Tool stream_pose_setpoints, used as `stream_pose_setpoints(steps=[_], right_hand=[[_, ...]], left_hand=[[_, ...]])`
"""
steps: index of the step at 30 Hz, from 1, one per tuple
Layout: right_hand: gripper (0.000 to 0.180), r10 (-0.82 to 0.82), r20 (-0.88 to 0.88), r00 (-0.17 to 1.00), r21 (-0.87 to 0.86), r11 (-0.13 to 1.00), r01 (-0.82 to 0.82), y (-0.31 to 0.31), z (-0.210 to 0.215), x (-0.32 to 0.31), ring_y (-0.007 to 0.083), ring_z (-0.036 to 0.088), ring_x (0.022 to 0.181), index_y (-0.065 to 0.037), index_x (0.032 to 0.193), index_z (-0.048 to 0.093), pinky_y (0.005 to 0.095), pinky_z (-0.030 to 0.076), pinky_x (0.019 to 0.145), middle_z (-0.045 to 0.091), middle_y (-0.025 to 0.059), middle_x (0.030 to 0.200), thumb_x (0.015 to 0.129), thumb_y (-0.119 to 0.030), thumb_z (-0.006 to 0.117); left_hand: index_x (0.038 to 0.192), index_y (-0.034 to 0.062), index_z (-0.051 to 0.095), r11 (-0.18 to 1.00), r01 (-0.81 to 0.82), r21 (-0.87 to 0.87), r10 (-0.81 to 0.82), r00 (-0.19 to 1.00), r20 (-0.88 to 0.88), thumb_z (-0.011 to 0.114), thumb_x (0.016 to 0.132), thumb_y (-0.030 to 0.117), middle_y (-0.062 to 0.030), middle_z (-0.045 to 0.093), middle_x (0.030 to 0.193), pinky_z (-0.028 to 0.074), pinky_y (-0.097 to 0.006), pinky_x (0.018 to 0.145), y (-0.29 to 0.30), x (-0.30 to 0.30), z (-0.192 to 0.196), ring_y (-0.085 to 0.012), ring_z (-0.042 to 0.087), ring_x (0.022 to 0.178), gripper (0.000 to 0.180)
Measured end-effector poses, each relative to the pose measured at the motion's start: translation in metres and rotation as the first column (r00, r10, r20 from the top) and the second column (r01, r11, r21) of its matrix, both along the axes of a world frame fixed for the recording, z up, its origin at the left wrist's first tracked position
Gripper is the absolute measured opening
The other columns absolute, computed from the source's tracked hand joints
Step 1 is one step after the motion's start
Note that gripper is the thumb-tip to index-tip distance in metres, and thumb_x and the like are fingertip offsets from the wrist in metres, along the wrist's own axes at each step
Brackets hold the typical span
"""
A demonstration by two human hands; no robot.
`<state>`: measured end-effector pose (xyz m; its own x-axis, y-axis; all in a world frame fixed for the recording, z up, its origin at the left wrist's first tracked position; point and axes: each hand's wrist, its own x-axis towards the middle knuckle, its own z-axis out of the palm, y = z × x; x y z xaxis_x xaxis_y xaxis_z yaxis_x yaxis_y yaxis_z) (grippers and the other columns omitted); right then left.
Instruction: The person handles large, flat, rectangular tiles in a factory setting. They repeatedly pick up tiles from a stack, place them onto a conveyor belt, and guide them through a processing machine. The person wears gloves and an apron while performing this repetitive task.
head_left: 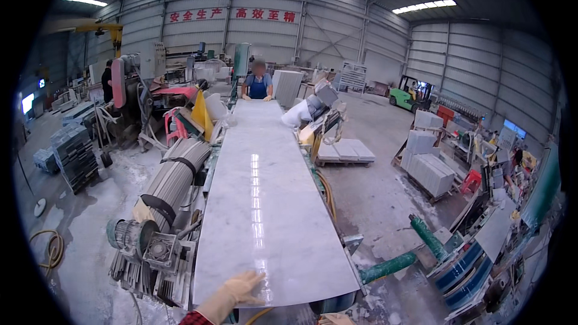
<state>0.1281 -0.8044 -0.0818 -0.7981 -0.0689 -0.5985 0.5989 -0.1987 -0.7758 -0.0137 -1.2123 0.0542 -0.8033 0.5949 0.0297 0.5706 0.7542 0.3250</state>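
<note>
Your left hand point(241, 289), in a pale yellow work glove, lies flat and open on the near end of the long, polished white-grey marble slab point(262, 204), fingers spread toward the slab's middle; it presses on the surface and grips nothing. Your right hand point(336, 319) shows only as a gloved edge at the bottom rim, just below the slab's near right corner; whether it is open or closed cannot be told.

The slab lies lengthwise on a machine bed, running away from you down the centre of the workshop. Ceiling lights reflect along its middle. At its far end a co-worker in a blue apron point(258, 86) stands with both gloved hands on the slab's far edge.

Left of the slab, near your left hand, sits a grey electric motor with gearbox point(141, 242), and beyond it a bundle of grey strips bound with black bands point(174, 180). Right of the slab, two green rollers point(409, 253) stand near the near corner.
</note>
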Motion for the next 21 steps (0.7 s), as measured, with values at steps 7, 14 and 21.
stream_pose_setpoints(steps=[7, 14, 21], right_hand=[[0.044, 0.166, 0.134, 0.977, -0.034, 0.986, -0.163, 0.034, -0.042, -0.003, 0.0277, 0.074, 0.106, 0.004, 0.143, 0.057, 0.0378, 0.061, 0.095, 0.073, 0.0203, 0.123, 0.111, -0.026, 0.054], [0.042, 0.04, 0.176, 0.984, 0.034, 0.998, -0.047, 0.043, -0.026, 0.036, 0.0245, 0.074, 0.103, 0.001, 0.138, 0.061, 0.0334, 0.06, 0.09, 0.074, 0.0185, 0.121, 0.109, -0.03, 0.059], [0.05, 0.008, 0.209, 0.978, 0.109, 0.994, -0.031, 0.068, -0.03, 0.059, 0.0287, 0.072, 0.114, -0.005, 0.148, 0.054, 0.0393, 0.058, 0.099, 0.069, 0.0197, 0.133, 0.11, -0.038, 0.054]], left_hand=[[0.143, 0.0176, 0.056, 0.998, -0.056, 0.004, 0.054, 0.944, -0.325, 0.088, 0.066, 0.053, -0.0193, 0.05, 0.142, 0.038, -0.052, 0.113, 0.047, 0.04, 0.006, -0.0409, 0.047, 0.132, 0.09], [0.137, 0.0182, 0.057, 0.992, -0.094, 0.081, 0.117, 0.926, -0.359, 0.087, 0.067, 0.035, -0.0171, 0.052, 0.133, 0.041, -0.05, 0.109, 0.054, 0.049, 0.01, -0.0394, 0.049, 0.129, 0.078], [0.143, 0.0178, 0.055, 0.992, -0.127, -0.026, 0.109, 0.926, -0.361, 0.086, 0.067, 0.03, -0.0181, 0.051, 0.142, 0.036, -0.051, 0.114, 0.055, 0.054, 0.004, -0.0398, 0.047, 0.134, 0.083]])
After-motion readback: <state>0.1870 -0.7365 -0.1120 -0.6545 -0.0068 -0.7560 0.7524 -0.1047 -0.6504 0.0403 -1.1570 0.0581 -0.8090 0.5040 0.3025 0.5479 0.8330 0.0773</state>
